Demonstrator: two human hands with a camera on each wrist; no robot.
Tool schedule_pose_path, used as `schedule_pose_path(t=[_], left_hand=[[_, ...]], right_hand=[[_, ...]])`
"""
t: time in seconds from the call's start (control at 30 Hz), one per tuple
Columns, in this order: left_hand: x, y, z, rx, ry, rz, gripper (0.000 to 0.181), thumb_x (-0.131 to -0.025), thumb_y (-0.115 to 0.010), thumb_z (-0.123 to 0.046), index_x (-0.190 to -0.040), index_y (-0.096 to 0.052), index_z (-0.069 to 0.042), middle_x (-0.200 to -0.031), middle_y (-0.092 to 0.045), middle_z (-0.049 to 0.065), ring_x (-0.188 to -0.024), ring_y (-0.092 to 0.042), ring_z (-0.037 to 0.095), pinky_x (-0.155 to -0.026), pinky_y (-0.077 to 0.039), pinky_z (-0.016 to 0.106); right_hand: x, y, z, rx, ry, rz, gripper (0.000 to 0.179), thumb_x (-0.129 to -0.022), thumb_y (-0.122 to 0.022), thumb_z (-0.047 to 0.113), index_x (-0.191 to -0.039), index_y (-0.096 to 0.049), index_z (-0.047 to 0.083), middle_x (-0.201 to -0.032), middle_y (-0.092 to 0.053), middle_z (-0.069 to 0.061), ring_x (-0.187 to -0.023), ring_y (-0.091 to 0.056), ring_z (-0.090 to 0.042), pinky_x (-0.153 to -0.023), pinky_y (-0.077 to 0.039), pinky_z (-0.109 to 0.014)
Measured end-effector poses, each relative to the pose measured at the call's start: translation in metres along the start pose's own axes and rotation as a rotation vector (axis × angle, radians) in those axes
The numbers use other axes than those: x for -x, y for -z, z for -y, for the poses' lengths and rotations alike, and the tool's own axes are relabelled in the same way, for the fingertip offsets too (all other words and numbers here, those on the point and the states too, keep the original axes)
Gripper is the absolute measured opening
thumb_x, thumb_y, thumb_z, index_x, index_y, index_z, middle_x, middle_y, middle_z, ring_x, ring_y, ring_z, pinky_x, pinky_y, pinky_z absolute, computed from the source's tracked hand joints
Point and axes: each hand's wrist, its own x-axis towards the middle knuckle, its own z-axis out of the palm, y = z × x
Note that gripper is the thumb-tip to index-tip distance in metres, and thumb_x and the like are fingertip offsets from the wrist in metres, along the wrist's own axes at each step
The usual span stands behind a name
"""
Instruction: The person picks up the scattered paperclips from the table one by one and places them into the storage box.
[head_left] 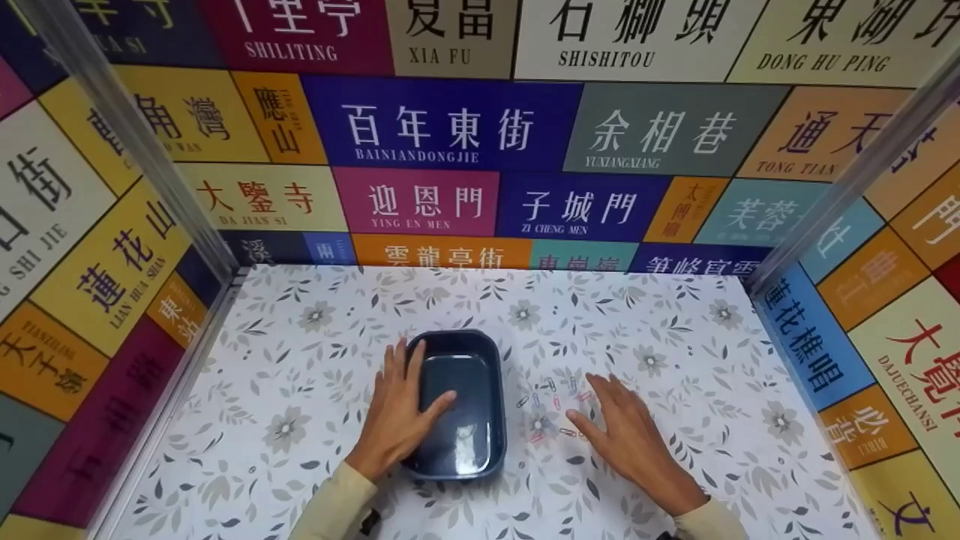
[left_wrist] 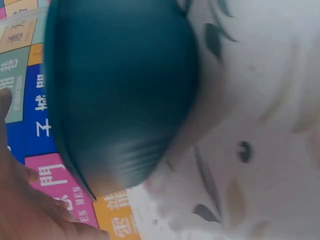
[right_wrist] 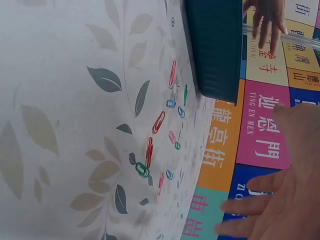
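A dark blue rectangular tray [head_left: 469,390] stands on the table, its inside bare. In the head view my left hand [head_left: 397,420] is at the tray's left side, fingers spread and straight, the thumb reaching over the rim; whether it touches the rim I cannot tell. The left wrist view shows the tray's outer wall [left_wrist: 125,90] beside part of that hand [left_wrist: 35,205]. My right hand [head_left: 630,435] hovers with extended fingers by several scattered paper clips, holding nothing. Red [right_wrist: 158,122], green and blue ones lie loose in the right wrist view, to the right of the tray.
A white tabletop [head_left: 315,360] with a leaf and flower print lies under everything. Panels [head_left: 442,124] of colourful place-name signs stand behind it and on both sides. Clear corner posts [head_left: 180,187] rise at the back left and right.
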Motion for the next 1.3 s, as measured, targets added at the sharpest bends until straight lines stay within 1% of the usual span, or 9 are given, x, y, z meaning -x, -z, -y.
schedule_pose_path(t=[0.13,0.23,0.4,0.57,0.7,0.87,0.97,1.13,1.3], left_hand=[[0.007,0.001,0.01,0.038,0.005,-0.085,0.092,-0.104,-0.071,-0.056,-0.173,-0.035,-0.007,-0.175,-0.029,0.028,-0.158,-0.036,0.05,-0.122,-0.037,0.071],[0.012,0.001,0.016,0.084,0.041,-0.109,0.087,-0.105,-0.071,-0.053,-0.172,-0.037,-0.009,-0.173,-0.032,0.027,-0.155,-0.04,0.049,-0.117,-0.044,0.069],[0.021,-0.001,0.027,0.213,0.115,-0.078,0.084,-0.106,-0.072,-0.049,-0.173,-0.037,-0.011,-0.175,-0.029,0.026,-0.161,-0.032,0.047,-0.122,-0.038,0.069],[0.028,-0.004,0.036,0.328,0.114,-0.037,0.085,-0.105,-0.075,-0.039,-0.172,-0.035,-0.005,-0.175,-0.026,0.031,-0.161,-0.028,0.05,-0.125,-0.03,0.072],[0.033,-0.005,0.038,0.425,0.147,0.008,0.09,-0.104,-0.078,-0.031,-0.174,-0.028,-0.004,-0.178,-0.021,0.029,-0.164,-0.022,0.048,-0.128,-0.027,0.069],[0.037,-0.007,0.039,0.54,0.172,0.041,0.094,-0.103,-0.08,-0.02,-0.175,-0.023,-0.002,-0.179,-0.021,0.025,-0.165,-0.023,0.046,-0.129,-0.032,0.062],[0.039,-0.008,0.04,0.603,0.177,0.06,0.095,-0.102,-0.081,-0.015,-0.174,-0.022,0.0,-0.179,-0.023,0.025,-0.164,-0.026,0.046,-0.128,-0.034,0.06],[0.043,-0.009,0.042,0.643,0.192,0.103,0.096,-0.101,-0.082,-0.014,-0.174,-0.021,0.0,-0.177,-0.027,0.027,-0.162,-0.03,0.048,-0.127,-0.034,0.062],[0.046,-0.01,0.045,0.68,0.217,0.145,0.098,-0.101,-0.082,-0.014,-0.176,-0.02,-0.006,-0.179,-0.024,0.024,-0.163,-0.029,0.046,-0.127,-0.036,0.06]], right_hand=[[0.002,-0.003,-0.003,-0.062,0.034,-0.07,0.056,-0.105,-0.079,0.032,-0.149,-0.065,0.0,-0.146,-0.064,-0.029,-0.135,-0.061,-0.049,-0.108,-0.05,-0.07],[0.004,-0.007,-0.006,-0.098,0.031,-0.105,0.049,-0.103,-0.081,0.025,-0.144,-0.07,0.001,-0.14,-0.069,-0.023,-0.129,-0.066,-0.043,-0.105,-0.054,-0.064],[0.005,-0.012,-0.011,-0.173,-0.007,-0.13,0.041,-0.103,-0.081,0.018,-0.139,-0.072,0.001,-0.135,-0.072,-0.018,-0.128,-0.067,-0.039,-0.106,-0.055,-0.059],[0.007,-0.02,-0.016,-0.266,-0.036,-0.148,0.036,-0.104,-0.079,0.014,-0.136,-0.073,-0.001,-0.133,-0.073,-0.015,-0.128,-0.068,-0.037,-0.106,-0.055,-0.059],[0.007,-0.025,-0.018,-0.306,-0.021,-0.181,0.034,-0.103,-0.079,0.011,-0.134,-0.073,-0.002,-0.128,-0.076,-0.012,-0.124,-0.07,-0.032,-0.104,-0.057,-0.054],[0.008,-0.033,-0.023,-0.358,-0.017,-0.232,0.032,-0.101,-0.081,0.006,-0.131,-0.074,-0.003,-0.121,-0.08,-0.009,-0.115,-0.074,-0.03,-0.098,-0.06,-0.049],[0.01,-0.035,-0.025,-0.398,-0.036,-0.239,0.03,-0.101,-0.08,0.007,-0.13,-0.075,-0.002,-0.12,-0.08,-0.007,-0.114,-0.075,-0.029,-0.097,-0.06,-0.041],[0.013,-0.038,-0.03,-0.467,-0.061,-0.223,0.03,-0.103,-0.08,0.012,-0.132,-0.077,0.005,-0.122,-0.08,-0.005,-0.112,-0.074,-0.027,-0.094,-0.053,-0.019],[0.016,-0.041,-0.036,-0.536,-0.08,-0.191,0.032,-0.104,-0.08,0.015,-0.135,-0.077,0.011,-0.125,-0.079,-0.001,-0.107,-0.073,-0.023,-0.085,-0.056,-0.02]])
